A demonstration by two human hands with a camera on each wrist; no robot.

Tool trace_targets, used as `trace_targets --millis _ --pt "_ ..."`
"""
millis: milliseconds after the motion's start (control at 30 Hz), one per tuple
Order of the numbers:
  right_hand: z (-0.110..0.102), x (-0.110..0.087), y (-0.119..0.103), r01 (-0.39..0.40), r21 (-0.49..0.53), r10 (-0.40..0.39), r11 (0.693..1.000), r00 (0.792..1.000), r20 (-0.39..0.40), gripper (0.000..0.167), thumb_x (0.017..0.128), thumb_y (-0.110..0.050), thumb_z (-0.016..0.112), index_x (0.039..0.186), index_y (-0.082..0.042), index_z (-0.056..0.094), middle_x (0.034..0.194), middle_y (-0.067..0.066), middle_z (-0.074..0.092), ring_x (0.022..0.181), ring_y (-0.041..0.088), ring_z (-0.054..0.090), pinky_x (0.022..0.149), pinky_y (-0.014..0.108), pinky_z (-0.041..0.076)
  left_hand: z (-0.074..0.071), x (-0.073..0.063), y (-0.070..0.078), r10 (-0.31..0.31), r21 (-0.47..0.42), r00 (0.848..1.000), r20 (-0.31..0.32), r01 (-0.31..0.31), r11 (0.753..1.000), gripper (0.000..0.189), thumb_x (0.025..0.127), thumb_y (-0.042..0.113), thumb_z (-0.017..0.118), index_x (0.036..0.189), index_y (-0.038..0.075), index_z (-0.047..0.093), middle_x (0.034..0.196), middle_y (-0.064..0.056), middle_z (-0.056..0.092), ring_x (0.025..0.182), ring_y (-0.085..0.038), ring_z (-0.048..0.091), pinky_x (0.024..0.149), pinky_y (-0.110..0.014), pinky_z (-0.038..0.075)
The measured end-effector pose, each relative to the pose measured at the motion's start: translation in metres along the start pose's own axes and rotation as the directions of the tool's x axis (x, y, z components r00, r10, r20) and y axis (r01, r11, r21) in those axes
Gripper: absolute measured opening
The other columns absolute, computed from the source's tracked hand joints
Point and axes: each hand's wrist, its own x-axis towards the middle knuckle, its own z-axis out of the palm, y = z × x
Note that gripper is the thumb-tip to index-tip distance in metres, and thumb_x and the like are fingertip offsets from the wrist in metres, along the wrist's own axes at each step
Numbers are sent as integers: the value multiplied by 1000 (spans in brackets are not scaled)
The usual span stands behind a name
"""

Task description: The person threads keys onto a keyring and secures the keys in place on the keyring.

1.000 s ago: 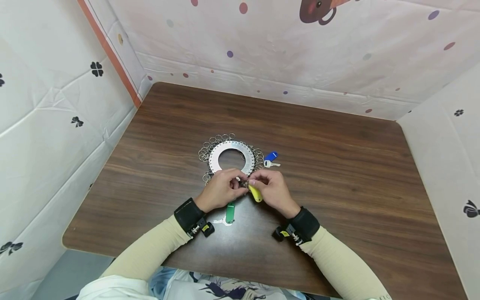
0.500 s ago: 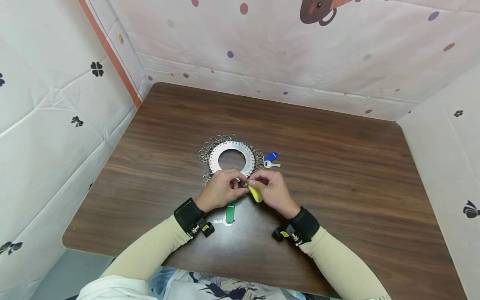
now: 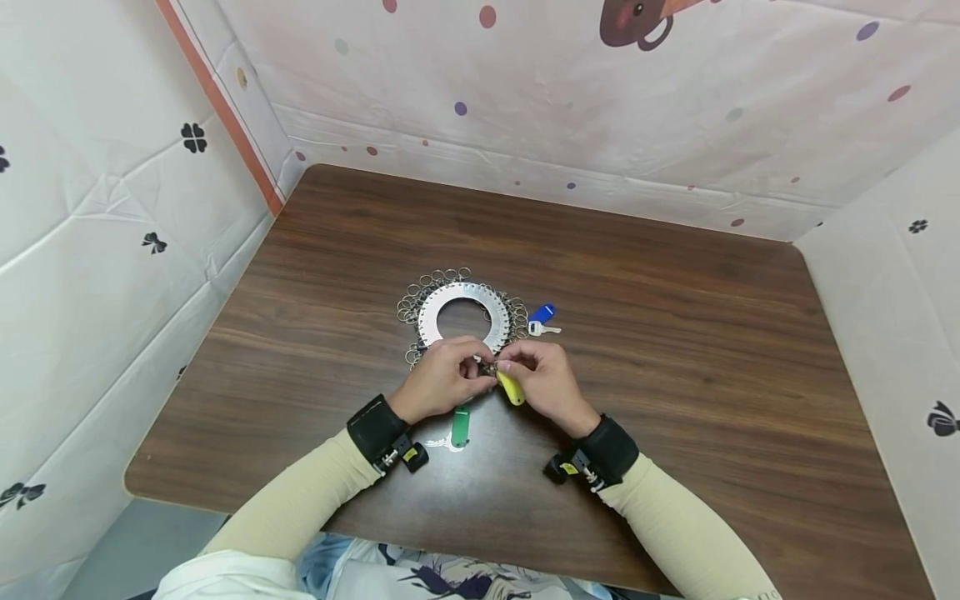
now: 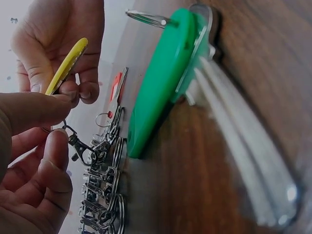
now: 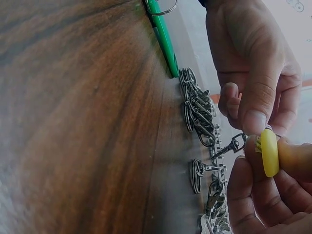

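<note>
My right hand [image 3: 551,383] pinches a yellow key tag [image 3: 512,388] between thumb and fingers. Beside it, my left hand [image 3: 450,375] pinches the small metal ring at the tag's end; the fingertips mostly cover this ring. In the left wrist view a swivel clasp [image 4: 80,148] runs from the pinched ring toward the row of clasps. Both hands are over the near edge of a round silver key holder [image 3: 430,321], fringed with several clasps and split rings [image 3: 408,308]. The near part of the holder is hidden by the hands.
A green key tag [image 3: 461,427] with a key [image 3: 442,444] lies just below the left hand. On the holder's right side are a blue key tag [image 3: 542,312] and a key [image 3: 546,329]. A red key tag [image 4: 117,85] shows in the left wrist view.
</note>
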Motion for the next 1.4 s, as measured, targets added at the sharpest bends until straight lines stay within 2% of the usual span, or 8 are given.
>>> trace_targets --millis 200,500,767,1067,1400 --pt "0 0 -2 -5 10 5 1000 1000 -3 5 91 2 73 88 3 76 85 20 74 67 6 61 58 18 49 1 0 0 -6 -10 1000 7 6 1000 28 82 10 87 106 5 74 86 -5 71 66 -1 58 60 -17 52" --pt "0 -1 -1 3 17 -3 1000 1000 -2 5 91 2 73 88 3 76 85 20 74 67 6 61 58 18 49 1 0 2 -5 17 1000 -4 5 1000 27 80 9 87 104 6 75 85 -4 72 67 -2 58 62 -17 51" --pt "-1 -1 0 12 10 -12 1000 1000 0 5 91 1 74 88 2 76 89 19 75 74 7 62 63 18 50 0 -1 4 4 30 1000 -8 -3 1000 25 82 11 87 103 5 75 84 -4 71 67 -3 58 63 -18 51" --pt "-1 -1 2 15 10 -15 1000 1000 1 5 91 1 74 88 3 76 89 20 75 73 5 62 62 18 50 0 -1 3 -6 41 1000 -3 6 999 24 83 13 86 103 6 76 82 -3 70 68 -10 61 64 -18 49" --pt "-1 -1 2 18 20 -18 1000 1000 -7 6 92 0 74 88 6 75 87 21 74 70 3 60 60 18 50 0 -1 4 12 21 1000 -9 -12 1000 28 82 12 87 106 6 76 84 -4 72 67 -3 57 61 -18 50"
